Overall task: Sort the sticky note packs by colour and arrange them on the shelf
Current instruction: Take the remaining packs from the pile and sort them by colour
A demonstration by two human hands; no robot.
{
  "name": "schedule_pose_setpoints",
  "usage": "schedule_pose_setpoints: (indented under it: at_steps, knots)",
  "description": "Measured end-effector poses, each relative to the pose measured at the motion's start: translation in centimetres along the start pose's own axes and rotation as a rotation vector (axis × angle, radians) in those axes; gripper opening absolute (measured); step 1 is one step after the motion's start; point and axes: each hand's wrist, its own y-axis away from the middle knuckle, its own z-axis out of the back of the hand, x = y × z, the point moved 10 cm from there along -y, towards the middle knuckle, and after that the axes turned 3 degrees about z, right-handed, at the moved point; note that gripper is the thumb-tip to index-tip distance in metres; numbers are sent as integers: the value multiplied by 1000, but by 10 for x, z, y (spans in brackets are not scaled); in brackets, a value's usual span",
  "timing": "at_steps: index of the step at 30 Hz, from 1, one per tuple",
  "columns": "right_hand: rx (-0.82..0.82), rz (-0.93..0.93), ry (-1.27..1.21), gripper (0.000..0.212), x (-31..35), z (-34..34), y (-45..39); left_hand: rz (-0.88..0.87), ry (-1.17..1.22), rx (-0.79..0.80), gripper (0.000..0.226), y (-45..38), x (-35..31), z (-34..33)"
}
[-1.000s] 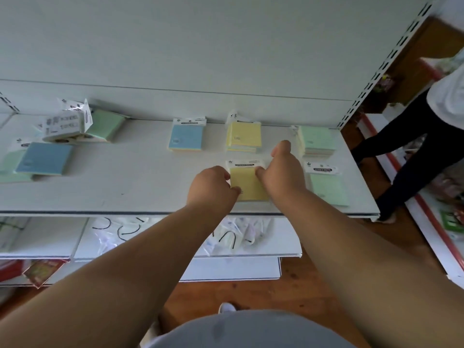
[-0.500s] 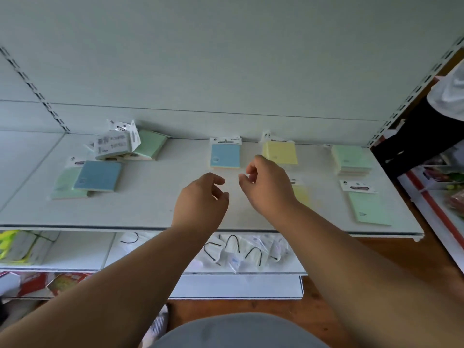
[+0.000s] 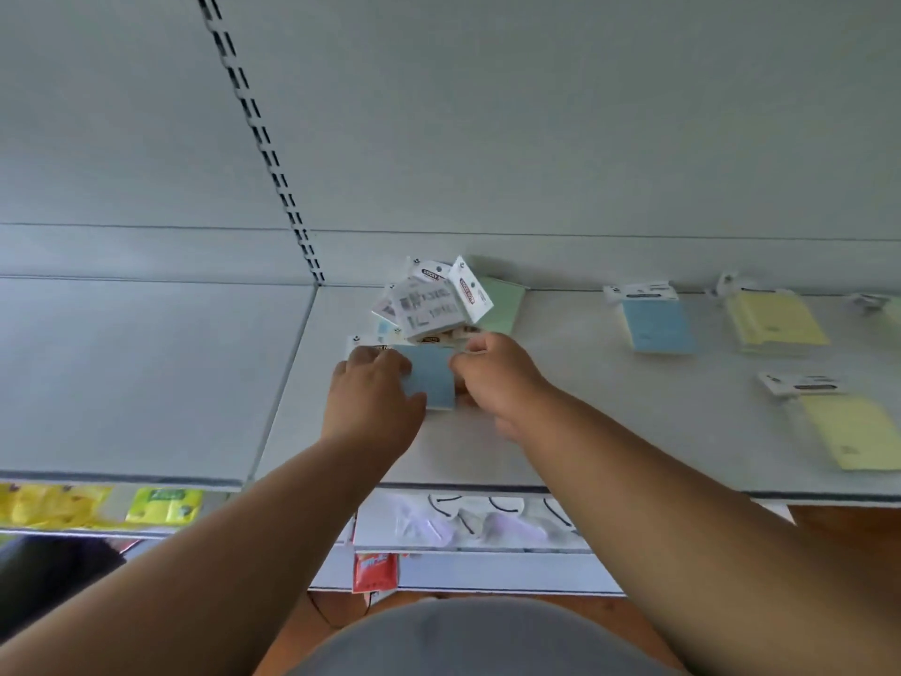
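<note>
White shelf [image 3: 609, 431] carries the unsorted pile [image 3: 434, 304]; left hand [image 3: 373, 397] and right hand [image 3: 497, 378], fingers curled, grip a blue pack [image 3: 434, 378], probably bound next for the sorted blue pack [image 3: 660, 326].

Pack [image 3: 431, 378] btwn hands, pile [image 3: 429, 304] behind.

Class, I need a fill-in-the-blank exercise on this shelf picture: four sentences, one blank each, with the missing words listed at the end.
1. Both hands, the left hand and the right hand, are on a ___ pack.
2. The loose pile lies just ___ that pack.
3. The pack nearest the shelf's right front is ___.
4. Another blue pack lies to the ___ of the hands.

Missing words: blue; behind; yellow; right
</note>
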Motion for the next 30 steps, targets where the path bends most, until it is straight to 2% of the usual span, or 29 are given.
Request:
schedule_pose_setpoints:
  at_steps: [4, 7, 10, 13, 17, 19, 21, 24, 27, 30]
  knots:
    - [-16, -144, -236, 21, -4, -7, 2, -176, 182, -5, 34, -4, -8, 6]
    - [21, -155, -232, 4, -9, 5, 8, -262, 311, 11, 36, 0, -20, 8]
    - [-9, -51, -254, 4, -10, 30, 16, -158, 463, 45, 36, 0, -23, 6]
    - [-69, 41, -338, 18, -12, 54, 24, 28, 640, 200, 29, -3, -24, -18]
    - [-378, 131, -49, 22, -18, 113, 41, 35, 804, 350, 25, 4, -65, -45]
    - [-461, 140, 142, 16, -19, 143, 49, -15, 791, 374, 24, 8, -95, -55]
    - [-475, 121, 273, 16, -25, 169, 48, -55, 744, 371, 24, 11, -126, -66]
    - [-499, 111, 338, 17, -34, 209, 34, -117, 662, 333, 25, 11, -170, -78]
    - [-543, 136, 384, 17, -37, 247, 12, -154, 590, 312, 42, 6, -205, -90]
    - [-520, 165, 402, 18, -34, 274, -17, -90, 567, 275, 53, -7, -225, -102]
